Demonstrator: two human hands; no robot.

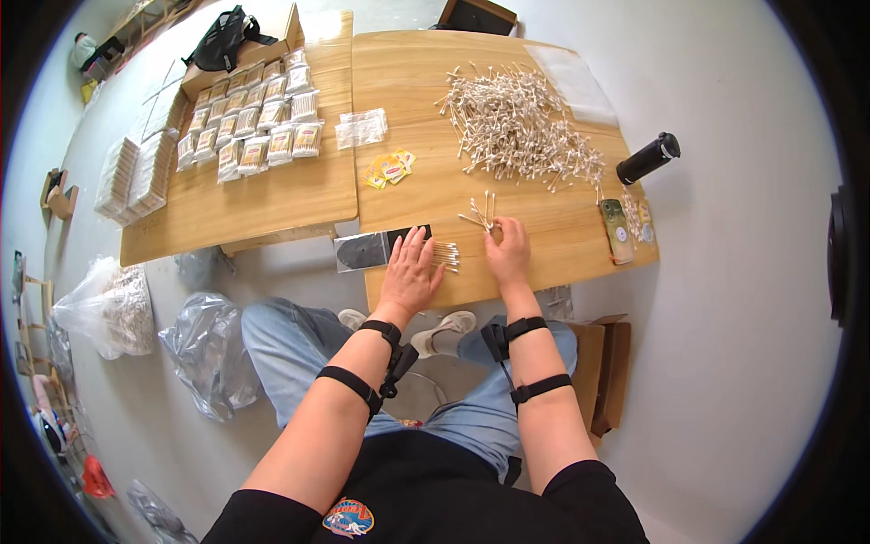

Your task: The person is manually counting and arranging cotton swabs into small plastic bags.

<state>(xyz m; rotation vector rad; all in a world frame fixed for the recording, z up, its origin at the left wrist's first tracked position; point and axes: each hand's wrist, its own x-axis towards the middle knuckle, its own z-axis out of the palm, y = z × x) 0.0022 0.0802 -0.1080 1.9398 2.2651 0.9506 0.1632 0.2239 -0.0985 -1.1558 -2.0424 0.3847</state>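
My left hand [410, 272] lies flat with its fingers stretched out, over a black sheet in a see-through sleeve [362, 252] at the table's near edge. From under that hand, a row of cotton swabs [447, 255] sticks out to the right. Just beside it, my right hand [509, 249] is closed, fingertips pinching a few fanned-out cotton swabs [487, 214] by their lower ends. Farther back is a large loose heap of cotton swabs [517, 122]. Small yellow and white cards [391, 169] lie left of the heap.
Filled swab packs [257, 118] stand in rows on the left table, near stacked packs [136, 177] and a black bag [227, 41]. Flat plastic bags [362, 128] lie between. A black bottle [648, 159] and phone [617, 231] are right. Plastic sacks [213, 354] sit on the floor.
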